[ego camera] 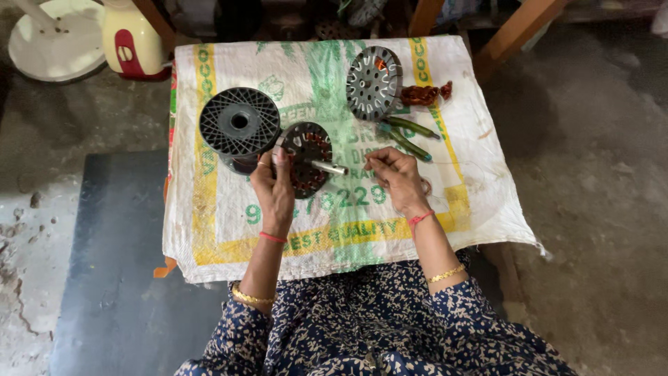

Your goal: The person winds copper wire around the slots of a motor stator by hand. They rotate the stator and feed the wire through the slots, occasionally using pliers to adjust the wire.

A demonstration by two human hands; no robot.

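— Sacking [223, 230] covers the whole table, white with yellow and green print, so the tabletop itself is hidden. What sits on it?

— Biggest is the black spool [239, 122], lying flat at the left. Just beside it, and overlapping its edge, the left hand [273, 188] holds a round motor core [307, 159] upright, fingers clamped on its rim, a metal shaft [328, 167] poking out toward the right.

— And the other hand?

— The right hand [397, 177] is near the shaft's tip, fingertips pinched together. Whatever they pinch is too thin for me to make out.

— Further back?

— A perforated metal disc [374, 82], a tangle of copper wire [424, 94] just beside it, and pliers with green handles [409, 136] below that. Their jaws are partly tucked under the disc.

— Off the table?

— A cream and red appliance [132, 42] at the top left, cut off by the edge.
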